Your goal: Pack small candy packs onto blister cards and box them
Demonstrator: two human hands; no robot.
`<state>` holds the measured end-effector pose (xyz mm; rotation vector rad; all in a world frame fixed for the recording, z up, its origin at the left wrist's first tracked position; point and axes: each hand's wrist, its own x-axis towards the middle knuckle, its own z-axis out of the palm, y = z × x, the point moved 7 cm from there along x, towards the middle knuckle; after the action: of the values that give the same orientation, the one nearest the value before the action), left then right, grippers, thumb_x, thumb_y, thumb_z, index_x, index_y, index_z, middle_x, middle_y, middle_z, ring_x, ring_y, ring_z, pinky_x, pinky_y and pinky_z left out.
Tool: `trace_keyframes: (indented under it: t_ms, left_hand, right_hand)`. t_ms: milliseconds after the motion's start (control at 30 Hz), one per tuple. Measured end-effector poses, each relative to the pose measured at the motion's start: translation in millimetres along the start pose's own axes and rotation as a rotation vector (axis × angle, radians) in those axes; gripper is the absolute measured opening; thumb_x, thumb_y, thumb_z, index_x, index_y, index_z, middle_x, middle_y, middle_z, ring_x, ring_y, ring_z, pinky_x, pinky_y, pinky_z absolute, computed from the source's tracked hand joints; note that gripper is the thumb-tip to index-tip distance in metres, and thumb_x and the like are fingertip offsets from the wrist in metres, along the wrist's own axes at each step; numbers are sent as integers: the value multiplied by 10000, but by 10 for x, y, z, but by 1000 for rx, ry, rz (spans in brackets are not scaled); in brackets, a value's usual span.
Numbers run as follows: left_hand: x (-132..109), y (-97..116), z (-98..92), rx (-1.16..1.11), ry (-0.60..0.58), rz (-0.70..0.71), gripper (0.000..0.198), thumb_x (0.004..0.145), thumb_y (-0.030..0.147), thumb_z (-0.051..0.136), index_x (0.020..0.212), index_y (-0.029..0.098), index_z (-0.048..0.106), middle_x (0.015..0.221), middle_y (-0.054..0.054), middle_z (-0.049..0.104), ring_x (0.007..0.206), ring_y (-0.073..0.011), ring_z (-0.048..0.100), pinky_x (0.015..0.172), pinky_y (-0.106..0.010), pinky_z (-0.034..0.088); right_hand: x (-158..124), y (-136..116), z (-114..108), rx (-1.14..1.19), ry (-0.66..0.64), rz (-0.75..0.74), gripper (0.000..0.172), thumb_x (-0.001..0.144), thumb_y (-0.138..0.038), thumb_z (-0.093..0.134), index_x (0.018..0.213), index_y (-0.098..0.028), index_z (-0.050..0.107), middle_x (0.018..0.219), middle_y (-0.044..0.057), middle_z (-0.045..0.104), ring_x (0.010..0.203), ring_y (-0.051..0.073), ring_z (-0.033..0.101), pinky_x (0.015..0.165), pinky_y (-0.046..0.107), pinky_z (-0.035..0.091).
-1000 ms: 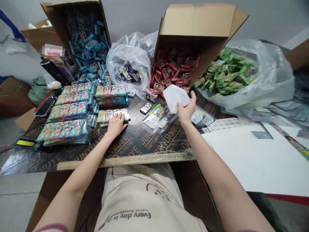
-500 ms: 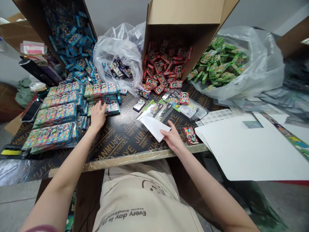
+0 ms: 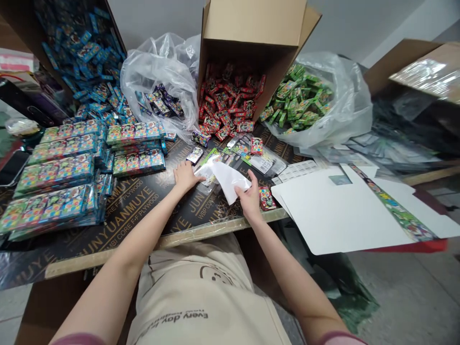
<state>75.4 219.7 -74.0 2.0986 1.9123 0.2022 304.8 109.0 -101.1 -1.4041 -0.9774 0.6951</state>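
My right hand (image 3: 249, 199) pinches a folded white paper sheet (image 3: 230, 183) between thumb and fingers. Under the sheet's far end lie clear plastic bags with printed green-and-black headers (image 3: 212, 160). My left hand (image 3: 187, 178) is just left of these bags, palm down, thumb and fingers apart, holding nothing I can see. Its fingertips are close to a small dark purple-and-white packet (image 3: 195, 154). A red packet (image 3: 266, 199) lies right beside my right hand, and another red packet (image 3: 256, 145) rests on a bag farther back.
Stacks of wrapped multicolour packs (image 3: 57, 172) stand at left. Behind are a box of blue packets (image 3: 82, 52), a plastic bag of purple packets (image 3: 161, 103), a carton of red ones (image 3: 230, 103) and a bag of green ones (image 3: 305, 96). White card sheets (image 3: 323, 215) overhang the table's right front.
My left hand has left the wrapped packs and moved right to the clear bags. My right hand keeps the paper sheet, which has turned slightly. The whole view has shifted rightward.
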Motion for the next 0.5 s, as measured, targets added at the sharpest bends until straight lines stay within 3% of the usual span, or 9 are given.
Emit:
trace_keyframes:
  t_ms: [133, 300, 400, 467, 500]
  left_hand:
    - [66, -43, 60, -95, -114, -22, 473, 601, 487, 828, 891, 161, 646, 1159, -147, 621, 1153, -328, 552, 931, -375, 421]
    - [-21, -294, 29, -362, -175, -117, 348, 519, 357, 847, 592, 189, 552, 770, -73, 667, 974, -317, 628, 777, -344, 465]
    - [-226, -395, 10, -526, -243, -102, 286, 588, 377, 778, 614, 178, 574, 637, -48, 641, 731, -250, 657, 626, -307, 479]
    - [-434, -437, 3, -656, -297, -93, 291, 662, 422, 704, 749, 155, 627, 657, -44, 663, 568, -187, 627, 541, -284, 478]
    - [-551, -444, -5, -750, -318, -91, 332, 681, 441, 685, 821, 144, 639, 682, -46, 677, 516, -163, 608, 506, -272, 474]
  right_hand:
    - [19, 6, -258, -54, 138, -44, 780, 699, -267, 624, 1430, -218, 358, 1483, 100, 399, 1343, 258, 424, 1136, 486, 332]
    - [237, -300, -838, -343, 343, -96, 847, 697, -172, 530, 1494, -206, 246, 1506, 130, 338, 1427, 288, 300, 1159, 558, 243]
    - [174, -609, -1127, -643, 504, -97, 814, 721, -149, 508, 1498, -210, 272, 1594, 146, 150, 1495, 329, 86, 1155, 631, 113]
    - [22, -813, -1147, -736, 580, -148, 736, 778, -208, 529, 1483, -224, 317, 1614, 133, 73, 1502, 337, 16, 1150, 642, 75]
    - [-57, -883, -1078, -720, 562, -189, 689, 809, -257, 539, 1469, -234, 342, 1610, 129, 103, 1502, 330, 39, 1156, 630, 85]
